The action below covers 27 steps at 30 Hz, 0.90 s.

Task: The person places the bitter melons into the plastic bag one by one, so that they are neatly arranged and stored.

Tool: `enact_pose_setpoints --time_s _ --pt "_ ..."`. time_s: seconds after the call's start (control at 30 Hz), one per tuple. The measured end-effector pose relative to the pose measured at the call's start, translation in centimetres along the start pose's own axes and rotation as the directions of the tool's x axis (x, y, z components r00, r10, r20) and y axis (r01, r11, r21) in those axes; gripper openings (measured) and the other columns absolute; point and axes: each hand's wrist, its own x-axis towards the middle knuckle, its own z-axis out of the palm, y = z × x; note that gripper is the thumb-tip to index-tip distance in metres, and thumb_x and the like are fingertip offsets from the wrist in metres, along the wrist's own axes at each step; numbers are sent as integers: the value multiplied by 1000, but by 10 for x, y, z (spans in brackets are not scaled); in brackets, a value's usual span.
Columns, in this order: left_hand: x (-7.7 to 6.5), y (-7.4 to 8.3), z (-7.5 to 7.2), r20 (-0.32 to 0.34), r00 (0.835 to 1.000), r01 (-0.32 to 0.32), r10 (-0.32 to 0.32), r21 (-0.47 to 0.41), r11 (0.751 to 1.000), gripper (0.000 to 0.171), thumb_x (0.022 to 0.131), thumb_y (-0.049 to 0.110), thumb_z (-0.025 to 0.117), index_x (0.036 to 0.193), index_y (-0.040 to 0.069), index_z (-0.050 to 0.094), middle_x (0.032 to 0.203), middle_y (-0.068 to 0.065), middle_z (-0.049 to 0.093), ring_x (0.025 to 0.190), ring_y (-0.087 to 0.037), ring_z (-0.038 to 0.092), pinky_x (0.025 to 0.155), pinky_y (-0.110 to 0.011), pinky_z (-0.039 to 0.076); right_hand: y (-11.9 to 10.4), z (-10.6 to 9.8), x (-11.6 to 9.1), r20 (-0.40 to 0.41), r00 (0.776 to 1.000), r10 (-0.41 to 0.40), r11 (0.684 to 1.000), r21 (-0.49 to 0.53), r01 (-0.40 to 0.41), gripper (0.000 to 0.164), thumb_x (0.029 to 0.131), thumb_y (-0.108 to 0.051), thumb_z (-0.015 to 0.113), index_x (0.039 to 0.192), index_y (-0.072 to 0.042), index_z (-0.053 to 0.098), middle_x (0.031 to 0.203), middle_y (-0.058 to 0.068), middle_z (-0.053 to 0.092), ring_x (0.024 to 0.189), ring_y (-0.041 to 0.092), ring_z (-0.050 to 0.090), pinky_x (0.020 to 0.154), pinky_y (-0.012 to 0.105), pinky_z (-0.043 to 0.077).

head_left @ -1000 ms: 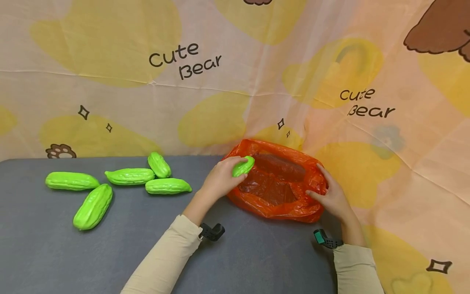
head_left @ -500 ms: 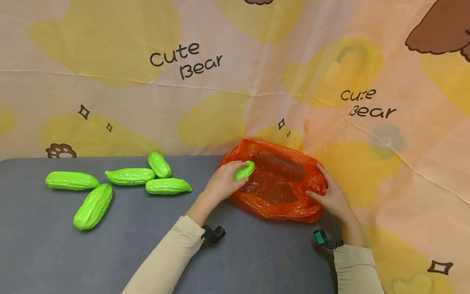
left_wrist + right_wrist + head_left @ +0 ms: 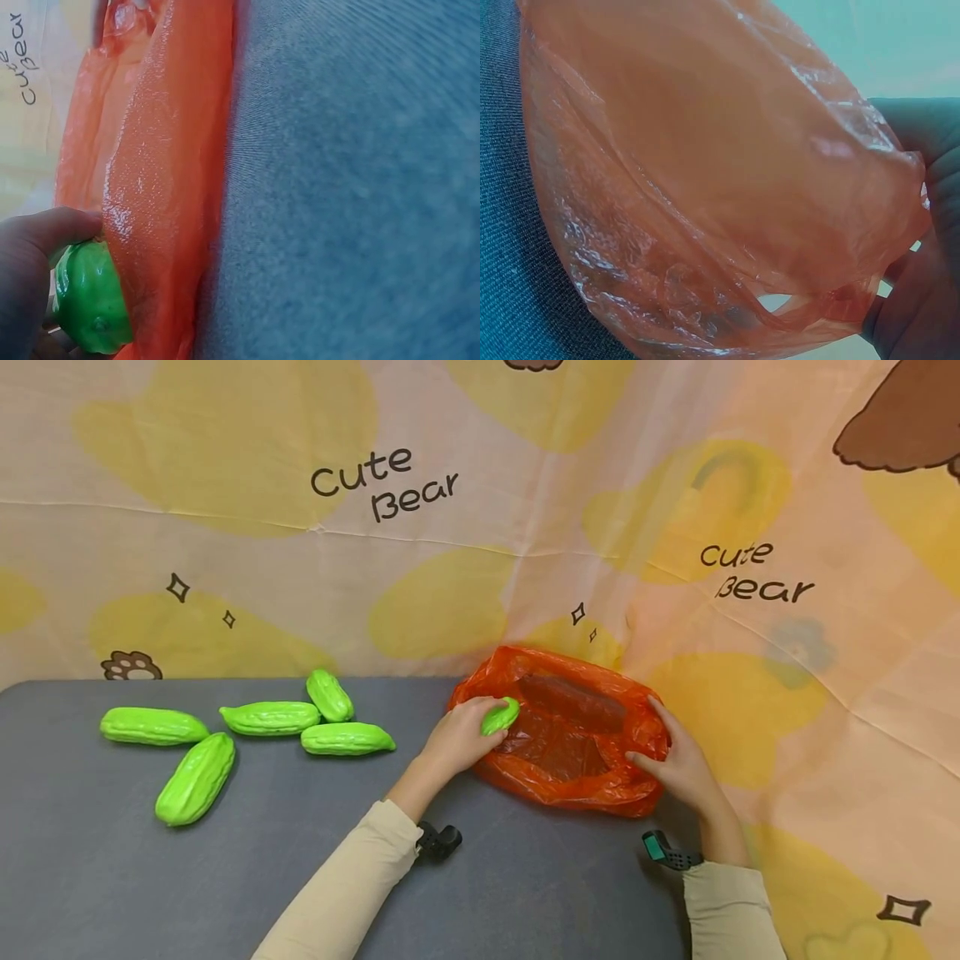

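Observation:
My left hand (image 3: pixel 467 732) grips a bright green bitter melon (image 3: pixel 500 717) at the left side of the red plastic bag's mouth. Close up in the left wrist view, the rounded end of that melon (image 3: pixel 94 300) sits partly behind the bag's near wall (image 3: pixel 161 180). On the far side, my right hand (image 3: pixel 684 760) holds the right rim of the bag (image 3: pixel 577 797), thumb apart from the fingers. Film of the bag (image 3: pixel 727 172) fills most of the right wrist view. Within the open bag lies a dark elongated shape (image 3: pixel 573 703), seen through red film.
Several more bitter melons lie on the grey table (image 3: pixel 225 877) to the left, one of them (image 3: pixel 197 779) nearer the front. A printed cloth (image 3: pixel 262 568) hangs behind the table and along its right side.
My left hand has lowered slightly with the bitter melon, toward the near side of the bag's mouth. My right hand stays on the rim.

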Motion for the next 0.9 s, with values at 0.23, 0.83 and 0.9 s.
enact_pose_setpoints --time_s 0.23,0.83,0.9 --pt "-1 -1 2 6 1000 -1 1 9 1000 46 91 25 75 135 18 65 141 -8 63 129 -28 61 104 -47 51 -3 0 -1 4 1000 2 1000 -7 -2 97 88 -16 77 164 -14 17 163 26 28 143 51 36 111 68 36" --pt "-2 -8 9 34 999 -2 2 10 1000 47 90 24 77 135 17 65 140 -8 64 126 -29 63 103 -48 51 -3 2 -1 26 999 24 1000 -10 -24 96 90 -19 76 164 -20 16 164 23 28 144 50 36 108 67 40" --pt "-2 -9 10 37 999 3 -3 1 1000 47 90 24 77 135 17 65 140 -8 64 126 -29 63 103 -48 51 -3 2 -1 30 999 29 1000 -6 -29 96 90 -19 76 164 -21 15 165 22 27 144 50 36 108 67 40"
